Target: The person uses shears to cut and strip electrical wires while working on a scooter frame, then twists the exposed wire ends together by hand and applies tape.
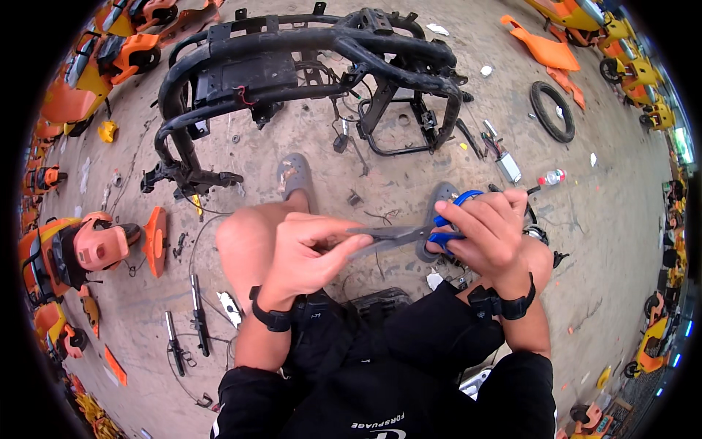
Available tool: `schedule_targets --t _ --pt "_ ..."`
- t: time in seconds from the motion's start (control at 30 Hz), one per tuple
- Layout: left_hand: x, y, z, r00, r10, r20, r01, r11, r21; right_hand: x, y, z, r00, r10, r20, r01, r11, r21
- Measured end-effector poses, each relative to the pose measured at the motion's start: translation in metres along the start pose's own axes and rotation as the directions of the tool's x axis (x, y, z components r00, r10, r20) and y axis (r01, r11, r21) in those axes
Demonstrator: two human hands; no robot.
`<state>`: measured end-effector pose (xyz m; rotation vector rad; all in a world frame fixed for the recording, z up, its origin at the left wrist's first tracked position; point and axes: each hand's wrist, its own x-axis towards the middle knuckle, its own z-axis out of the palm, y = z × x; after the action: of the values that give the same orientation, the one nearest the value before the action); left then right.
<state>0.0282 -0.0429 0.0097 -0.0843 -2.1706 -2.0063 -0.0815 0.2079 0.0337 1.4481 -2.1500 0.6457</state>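
A black shirt (329, 391) fills the foreground as the wearer's left hand (311, 256) pinches a thin translucent strip (382, 246) between the knees (245, 238) and the right hand (484, 227) grips blue-handled scissors (426, 233) overlapping it; any cut appears unfinished, its extent unclear

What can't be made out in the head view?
Head view, all:
Thin grey strip: partly hidden by the left hand pinching it.
Scissors: blade tips blur into the strip.
Right shoe: partly hidden by right hand and scissors.
Top-right scooter: cut off by the top edge.
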Motion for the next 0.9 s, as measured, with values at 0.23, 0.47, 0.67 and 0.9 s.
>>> schedule_targets --t 0.23,0.47,0.67,0.9 --pt "-0.002 0.002 -0.008 0.999 -0.038 -0.033 0.038 0.999 -0.004 -0.001 0.0 -0.005 0.999 0.017 0.028 -0.017 1.0 0.015" --pt "0.0 -0.003 -0.013 0.985 -0.126 -0.115 0.131 0.991 0.033 -0.018 0.029 -0.011 0.962 0.248 -0.109 -0.249 0.968 0.005" --pt "0.001 -0.003 0.002 0.961 -0.236 -0.146 0.212 0.964 -0.159 -0.028 0.044 0.001 0.654 0.736 -0.175 -0.682 0.674 0.283" --pt "-0.001 -0.012 0.005 0.956 -0.26 -0.136 0.245 0.963 -0.116 -0.041 0.053 -0.005 0.373 0.925 0.07 -0.796 0.28 0.537"
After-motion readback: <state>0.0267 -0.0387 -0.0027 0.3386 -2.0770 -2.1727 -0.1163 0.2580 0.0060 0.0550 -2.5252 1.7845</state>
